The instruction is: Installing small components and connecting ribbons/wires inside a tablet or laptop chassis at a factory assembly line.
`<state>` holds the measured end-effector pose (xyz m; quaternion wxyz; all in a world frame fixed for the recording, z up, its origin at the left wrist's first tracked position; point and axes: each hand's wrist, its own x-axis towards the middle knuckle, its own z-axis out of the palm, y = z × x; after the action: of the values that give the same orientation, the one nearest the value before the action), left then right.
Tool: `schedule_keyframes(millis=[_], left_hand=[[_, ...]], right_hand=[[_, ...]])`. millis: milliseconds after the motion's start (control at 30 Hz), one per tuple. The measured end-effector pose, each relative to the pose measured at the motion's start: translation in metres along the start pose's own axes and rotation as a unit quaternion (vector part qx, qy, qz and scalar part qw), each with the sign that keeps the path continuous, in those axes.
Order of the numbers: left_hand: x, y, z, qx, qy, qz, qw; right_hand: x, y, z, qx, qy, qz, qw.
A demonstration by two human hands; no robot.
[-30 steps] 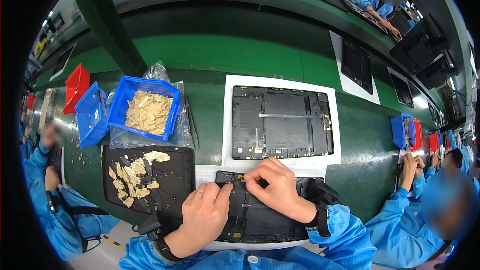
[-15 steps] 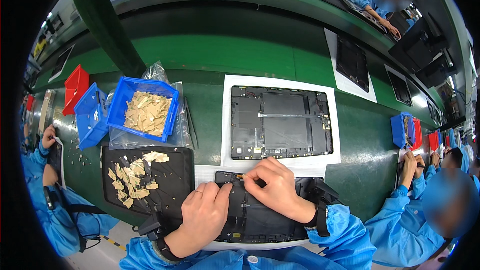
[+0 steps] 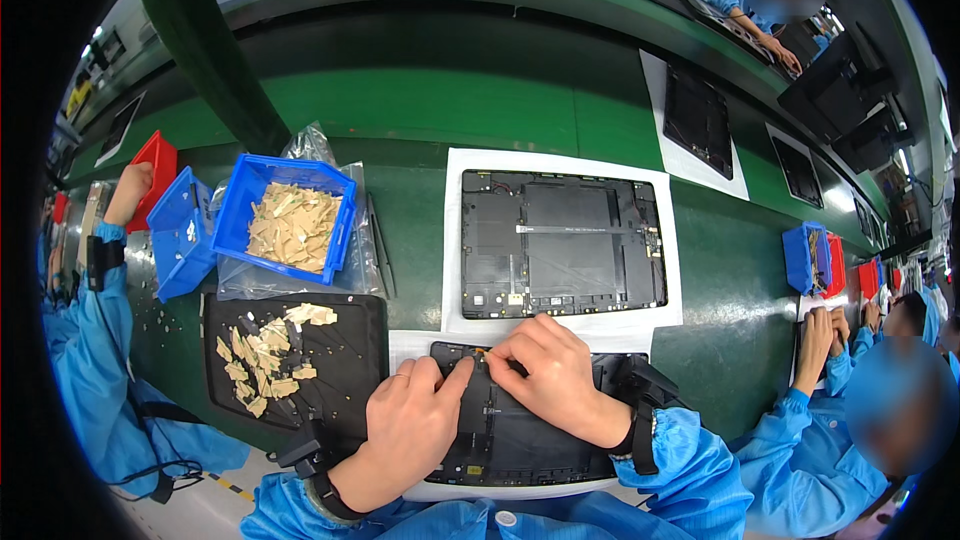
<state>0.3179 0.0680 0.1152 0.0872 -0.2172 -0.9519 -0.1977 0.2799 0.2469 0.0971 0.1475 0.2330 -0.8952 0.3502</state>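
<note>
An opened black tablet housing point(image 3: 520, 445) lies on white sheeting right before me, with flat dark cells and thin cables inside. My left hand point(image 3: 410, 430) rests over its left part, fingers bent and index fingertip at the top edge. Opposite it, my right hand point(image 3: 550, 375) pinches thumb and forefinger together over the same edge. A tiny orange strip point(image 3: 480, 350) shows at the right fingertips. My fingers hide what lies under the left hand. Just beyond, a second opened tablet housing point(image 3: 570, 240) lies on a white sheet.
On the left, a black tray point(image 3: 350, 340) holds tan paper scraps point(image 3: 265, 355). Behind it stands a blue bin point(image 3: 345, 240) of similar scraps, beside another blue bin point(image 3: 180, 250) and a red bin point(image 3: 160, 180). Dark tweezers point(image 3: 383, 245) lie nearby. Co-workers sit on both sides.
My left index finger has shifted slightly right and up toward the right fingertips. The orange strip shows brighter. The left co-worker's hand has moved to the red bin.
</note>
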Motion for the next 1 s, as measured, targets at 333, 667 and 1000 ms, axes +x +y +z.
schedule_keyframes(millis=[333,667,1000], left_hand=[[0.001,-0.001,0.001,0.013,-0.019,0.009,1.000],[0.007,-0.003,-0.002,0.074,-0.039,0.059,0.995],[0.011,0.003,-0.001,0.106,-0.071,0.119,0.985]], right_hand=[[-0.001,0.001,0.000,-0.014,-0.001,-0.011,1.000],[0.000,-0.003,-0.006,-0.078,-0.012,0.025,0.997],[0.003,0.003,-0.020,0.090,-0.093,0.167,0.977]])
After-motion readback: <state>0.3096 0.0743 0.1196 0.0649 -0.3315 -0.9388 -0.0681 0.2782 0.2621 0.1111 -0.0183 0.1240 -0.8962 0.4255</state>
